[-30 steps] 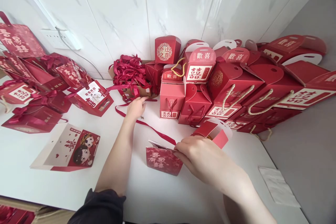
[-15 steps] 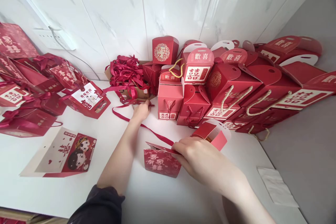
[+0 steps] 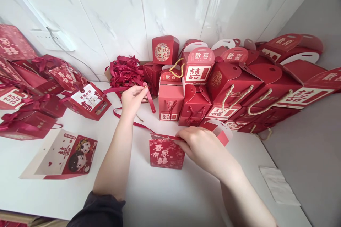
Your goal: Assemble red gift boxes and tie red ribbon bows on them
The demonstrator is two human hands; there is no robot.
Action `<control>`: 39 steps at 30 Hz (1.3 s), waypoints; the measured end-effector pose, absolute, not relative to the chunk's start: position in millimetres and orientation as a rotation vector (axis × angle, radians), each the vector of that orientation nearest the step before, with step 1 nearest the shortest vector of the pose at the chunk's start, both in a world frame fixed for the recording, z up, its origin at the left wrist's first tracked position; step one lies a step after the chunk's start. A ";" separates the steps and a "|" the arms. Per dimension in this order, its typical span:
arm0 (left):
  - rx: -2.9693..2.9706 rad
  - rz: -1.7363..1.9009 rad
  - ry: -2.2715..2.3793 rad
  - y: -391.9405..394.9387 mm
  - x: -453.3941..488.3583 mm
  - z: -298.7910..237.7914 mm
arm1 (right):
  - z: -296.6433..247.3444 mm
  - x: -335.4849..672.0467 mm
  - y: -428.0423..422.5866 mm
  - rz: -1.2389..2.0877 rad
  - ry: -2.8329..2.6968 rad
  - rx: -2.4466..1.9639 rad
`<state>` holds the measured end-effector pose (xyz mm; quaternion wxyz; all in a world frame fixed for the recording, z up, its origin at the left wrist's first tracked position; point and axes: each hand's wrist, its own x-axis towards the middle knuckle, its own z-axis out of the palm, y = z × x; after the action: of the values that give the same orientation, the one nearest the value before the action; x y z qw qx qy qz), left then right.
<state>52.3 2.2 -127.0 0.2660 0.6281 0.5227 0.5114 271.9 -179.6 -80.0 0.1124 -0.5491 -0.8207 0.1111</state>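
Observation:
My left hand (image 3: pixel 133 100) pinches a short flat red strap (image 3: pixel 151 102) near its top end, where a small gold-coloured spot shows. It is raised over the table, in front of a box heaped with red ribbons (image 3: pixel 125 72). With fingers closed on its top edge, my right hand (image 3: pixel 199 140) holds a small red gift box (image 3: pixel 166 152) upright. White characters cover the box's front. A thin dark red ribbon (image 3: pixel 144 126) trails across the table up to this box. Behind my right hand lies an open red box (image 3: pixel 223 137), partly hidden.
Stacked red gift boxes (image 3: pixel 236 81) with rope handles line the wall at right. More ribboned boxes (image 3: pixel 29 124) crowd the left side. An unfolded printed carton (image 3: pixel 61 156) lies front left, a white paper (image 3: pixel 278 184) at right. A cable (image 3: pixel 66 55) hangs from a wall socket.
My left hand has lifted off the table beside the ribbon box, moving back toward me and left, with a red strap now visible in it. The held gift box is turned more upright.

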 end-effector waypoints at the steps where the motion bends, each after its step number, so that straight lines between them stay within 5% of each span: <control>1: 1.590 1.449 1.345 -4.4 53.6 -118.0 | -79.3 272.9 -179.6 0.385 -2.378 -1.594; 6: 1.342 1.507 1.108 -45.1 61.3 -76.1 | -75.7 276.3 -179.9 0.582 -2.051 -1.476; 11: 1.732 1.202 1.028 -94.5 75.3 -53.2 | -75.7 274.6 -177.8 0.599 -1.710 -1.247; 19: 2.511 1.390 0.668 -128.7 93.2 -49.2 | -77.2 275.2 -180.6 0.186 -1.713 -0.834; 31: 2.670 1.382 0.619 -128.3 89.3 -55.0 | -70.8 286.0 -179.4 -0.018 -1.856 -0.702; 39: 2.471 0.798 0.903 -135.4 76.7 -40.7 | -69.7 290.0 -182.2 -0.051 -1.576 -0.853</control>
<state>76.7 -135.4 -40.7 0.1951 0.8815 0.3221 0.2848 290.0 -182.2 -69.7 0.6245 -0.3716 -0.6866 -0.0222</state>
